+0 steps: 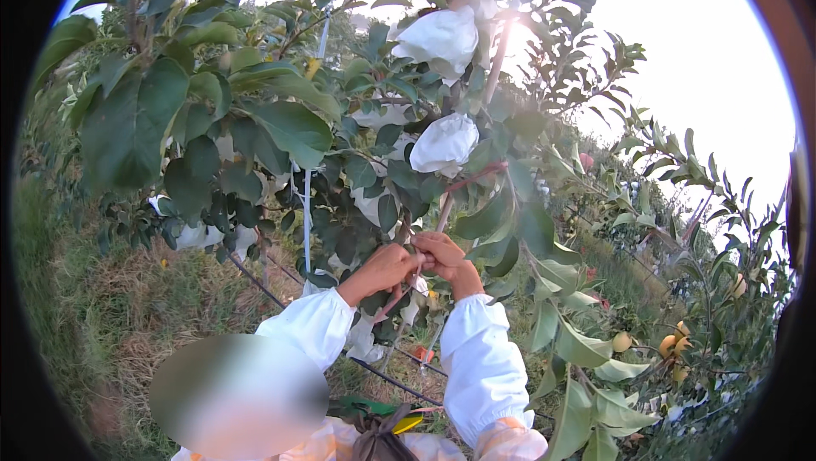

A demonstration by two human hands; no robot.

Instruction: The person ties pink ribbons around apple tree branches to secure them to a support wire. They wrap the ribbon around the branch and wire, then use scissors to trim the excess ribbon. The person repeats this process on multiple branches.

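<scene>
- White paper, thin and crinkly, is what I pinch between both hands: a small white paper fruit bag (416,287) at the meeting point of my fingers, low in the leafy tree, just under a reddish twig.
- My left hand (387,267) is closed into a loose fist with the fingertips pressed on the bag's neck; my right hand (446,259) is closed too, knuckles up, touching the left. The two are together, clamped on the same bit of paper, and I cannot see the fruit inside.
- I judge the bag to be very light and soft, easy to tear or crush, so the hold belongs at its gathered mouth by the stalk, not around the body.
- The thin reddish-brown branch (463,182) that runs up from my hands looks springy; I expect it to bend and snap back if tugged, and the stalk may break.
- My white long sleeves (480,359) come up from the lower edge, cuffs near the wrists.
- Above, two more puffed white paper bags hang in the foliage: one in the middle (445,142), one higher by the bright sky (440,36).
- Broad dark green leaves (136,125) crowd the left side.
- A white vertical cord (307,214) hangs down through the leaves left of my hands.
- Small yellow-orange round fruits (671,344) show bare on a neighbouring tree at lower right.
- Dry grassy ground (127,308) lies below.
</scene>
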